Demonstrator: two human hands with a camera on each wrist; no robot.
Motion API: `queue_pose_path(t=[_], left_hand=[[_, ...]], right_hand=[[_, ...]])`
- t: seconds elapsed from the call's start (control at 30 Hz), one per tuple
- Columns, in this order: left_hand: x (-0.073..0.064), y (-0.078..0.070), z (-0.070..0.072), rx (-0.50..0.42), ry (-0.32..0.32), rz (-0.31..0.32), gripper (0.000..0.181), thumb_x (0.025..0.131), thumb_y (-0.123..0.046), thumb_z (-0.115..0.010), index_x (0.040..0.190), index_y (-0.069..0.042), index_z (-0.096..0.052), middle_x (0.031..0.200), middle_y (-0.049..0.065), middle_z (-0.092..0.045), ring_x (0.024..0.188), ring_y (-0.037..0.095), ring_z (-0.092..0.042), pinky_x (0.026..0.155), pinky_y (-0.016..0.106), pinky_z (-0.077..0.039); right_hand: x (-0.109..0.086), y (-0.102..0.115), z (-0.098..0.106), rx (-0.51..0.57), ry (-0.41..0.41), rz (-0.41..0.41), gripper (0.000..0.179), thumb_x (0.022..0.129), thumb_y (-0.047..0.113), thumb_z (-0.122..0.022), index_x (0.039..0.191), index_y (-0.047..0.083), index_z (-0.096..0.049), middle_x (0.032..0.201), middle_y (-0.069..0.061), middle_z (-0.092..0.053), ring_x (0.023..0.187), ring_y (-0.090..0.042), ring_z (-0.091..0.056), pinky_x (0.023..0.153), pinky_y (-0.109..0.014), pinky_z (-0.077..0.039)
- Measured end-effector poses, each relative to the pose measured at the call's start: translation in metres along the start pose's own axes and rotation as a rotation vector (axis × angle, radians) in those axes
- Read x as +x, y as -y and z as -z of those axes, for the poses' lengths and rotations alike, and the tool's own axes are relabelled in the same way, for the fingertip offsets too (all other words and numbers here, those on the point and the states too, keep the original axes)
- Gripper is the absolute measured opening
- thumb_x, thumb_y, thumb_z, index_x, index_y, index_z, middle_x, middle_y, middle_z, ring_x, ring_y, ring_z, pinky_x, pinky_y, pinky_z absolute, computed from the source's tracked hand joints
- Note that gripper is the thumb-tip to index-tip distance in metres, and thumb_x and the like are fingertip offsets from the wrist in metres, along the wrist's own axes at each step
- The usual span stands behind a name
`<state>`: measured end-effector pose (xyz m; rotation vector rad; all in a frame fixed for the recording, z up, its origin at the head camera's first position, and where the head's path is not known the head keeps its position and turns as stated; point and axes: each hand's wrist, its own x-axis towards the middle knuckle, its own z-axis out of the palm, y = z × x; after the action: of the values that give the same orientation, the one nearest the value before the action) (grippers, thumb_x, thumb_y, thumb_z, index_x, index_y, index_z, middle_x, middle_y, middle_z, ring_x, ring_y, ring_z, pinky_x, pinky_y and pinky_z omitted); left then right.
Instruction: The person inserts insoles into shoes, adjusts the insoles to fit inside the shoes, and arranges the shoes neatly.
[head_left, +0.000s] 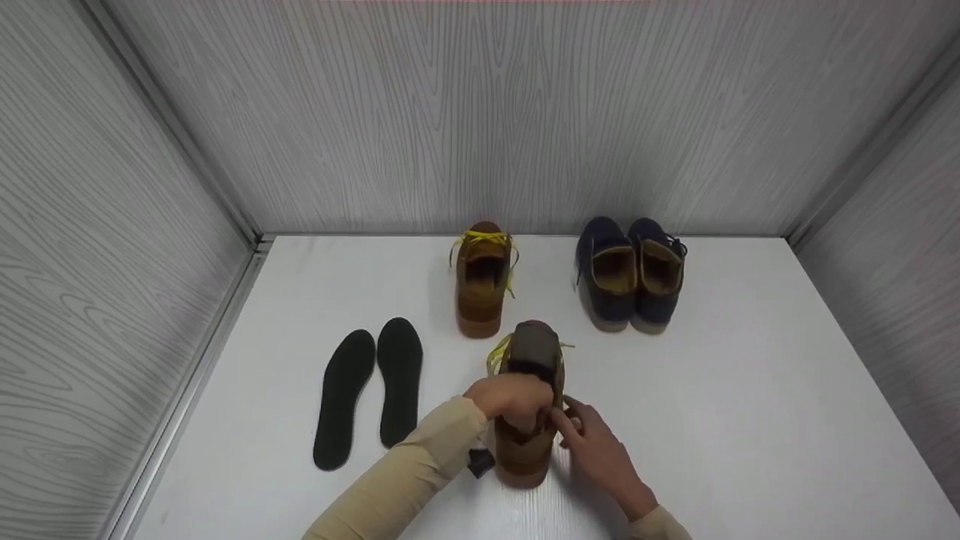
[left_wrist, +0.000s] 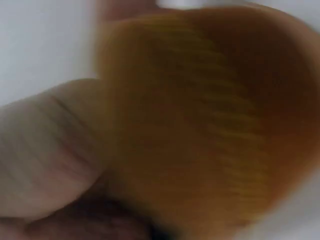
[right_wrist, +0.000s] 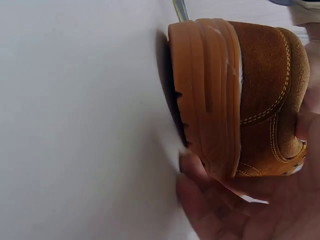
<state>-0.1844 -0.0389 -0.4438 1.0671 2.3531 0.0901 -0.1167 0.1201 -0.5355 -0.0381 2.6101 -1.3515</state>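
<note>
- Head view: the near brown shoe (head_left: 523,459) stands on the white counter (head_left: 750,420), with its long axis pointing away from the person and its heel toward the person. Its opening faces up, directly below the left hand (head_left: 514,397); the right hand (head_left: 600,456) is at its right side.
- The left grip is the nearer one to the inside of the shoe: it is bent down into the opening. The fingertips are hidden, so I cannot tell if they pinch something.
- The right grip is clamped on the shoe's right side, close to the rim.
- Beyond the left hand, the dark tongue (head_left: 534,346) stands up at the toe side, and yellow laces (head_left: 496,356) hang loose beside it.
- Around: the other brown shoe (head_left: 480,306) is just beyond, dark insoles (head_left: 401,379) lie to the left, and navy shoes (head_left: 610,306) stand farther to the right.
- What stands in the way: the two hands meet at the right rim, and the left hand covers much of the opening.
- Left wrist view: strong blur; a brown ribbed surface fills the middle, with part of the hand beside it.
- Right wrist view: curled fingers touch the sole edge.
</note>
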Motion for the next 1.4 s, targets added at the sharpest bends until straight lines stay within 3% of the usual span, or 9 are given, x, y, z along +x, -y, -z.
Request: queue_pose_path(t=[0.07,0.17,0.23,0.3,0.47,0.67,0.97,1.23,1.4], left_hand=[[-0.006,0.006,0.01,-0.098,-0.123,-0.026,0.016,0.08,-0.005,-0.068,0.067,-0.015,-0.066,0.059,-0.007,-0.056,0.054,0.008,-0.048,0.048,0.023,-0.041],[-0.009,0.018,0.018,-0.151,-0.402,-0.028,0.006,0.082,-0.008,-0.065,0.079,-0.013,-0.067,0.071,-0.005,-0.06,0.064,0.01,-0.053,0.058,0.024,-0.045],[-0.007,0.026,0.017,-0.153,-0.565,0.03,0.013,0.083,-0.013,-0.064,0.096,-0.011,-0.066,0.088,0.0,-0.06,0.076,0.013,-0.054,0.068,0.026,-0.048],[-0.004,0.033,0.013,-0.165,-0.651,0.114,0.035,0.084,-0.019,-0.065,0.117,-0.008,-0.061,0.107,0.006,-0.057,0.092,0.017,-0.054,0.08,0.03,-0.049],[0.004,0.047,0.0,-0.186,-0.628,0.255,0.071,0.082,-0.024,-0.071,0.142,-0.003,-0.039,0.133,0.013,-0.048,0.116,0.024,-0.045,0.093,0.037,-0.045],[0.007,0.056,-0.007,-0.268,-0.608,0.234,0.069,0.081,-0.014,-0.072,0.141,-0.003,-0.042,0.129,0.011,-0.054,0.113,0.025,-0.045,0.095,0.037,-0.041],[0.009,0.056,-0.014,-0.254,-0.736,0.191,0.047,0.081,-0.013,-0.074,0.122,-0.01,-0.053,0.113,0.005,-0.06,0.1,0.021,-0.047,0.086,0.034,-0.045],[0.004,0.051,-0.017,-0.177,-0.785,0.18,0.021,0.08,-0.014,-0.074,0.096,-0.011,-0.06,0.088,0.001,-0.058,0.084,0.017,-0.047,0.072,0.03,-0.045],[0.002,0.048,-0.021,-0.113,-0.825,0.148,0.018,0.077,-0.011,-0.075,0.085,-0.012,-0.059,0.08,0.0,-0.056,0.078,0.017,-0.047,0.068,0.03,-0.045]], right_hand=[[0.002,0.001,0.004,0.026,-0.077,0.045,0.068,0.095,0.055,-0.044,0.142,0.006,-0.041,0.127,-0.008,-0.05,0.096,-0.016,-0.06,0.081,-0.041,-0.048],[0.009,0.008,0.011,0.06,-0.17,0.141,0.066,0.093,0.049,-0.054,0.142,0.008,-0.039,0.135,-0.009,-0.044,0.11,-0.023,-0.055,0.09,-0.045,-0.045],[0.017,0.014,0.016,0.043,-0.2,0.191,0.067,0.091,0.048,-0.059,0.142,0.009,-0.039,0.138,-0.009,-0.041,0.114,-0.028,-0.052,0.092,-0.046,-0.044],[0.025,0.022,0.02,-0.025,-0.203,0.217,0.072,0.088,0.048,-0.063,0.143,0.008,-0.038,0.141,-0.01,-0.039,0.117,-0.03,-0.05,0.093,-0.047,-0.043],[0.048,0.042,0.028,-0.182,-0.093,0.221,0.083,0.085,0.036,-0.07,0.146,-0.002,-0.029,0.145,-0.022,-0.033,0.129,-0.035,-0.04,0.1,-0.049,-0.037],[0.065,0.059,0.035,-0.154,0.039,0.205,0.084,0.084,0.017,-0.069,0.146,-0.01,-0.019,0.145,-0.029,-0.032,0.131,-0.038,-0.036,0.104,-0.049,-0.03],[0.063,0.059,0.027,-0.342,-0.204,0.31,0.069,0.078,0.013,-0.075,0.137,-0.004,-0.043,0.119,-0.021,-0.051,0.112,-0.038,-0.046,0.091,-0.048,-0.042],[0.058,0.06,0.024,-0.357,-0.282,0.345,0.048,0.079,0.011,-0.075,0.122,0.002,-0.057,0.107,-0.011,-0.06,0.097,-0.028,-0.05,0.083,-0.041,-0.046],[0.054,0.057,0.02,-0.382,-0.338,0.404,0.032,0.076,0.009,-0.078,0.105,0.007,-0.066,0.097,-0.006,-0.063,0.092,-0.028,-0.052,0.078,-0.039,-0.046]])
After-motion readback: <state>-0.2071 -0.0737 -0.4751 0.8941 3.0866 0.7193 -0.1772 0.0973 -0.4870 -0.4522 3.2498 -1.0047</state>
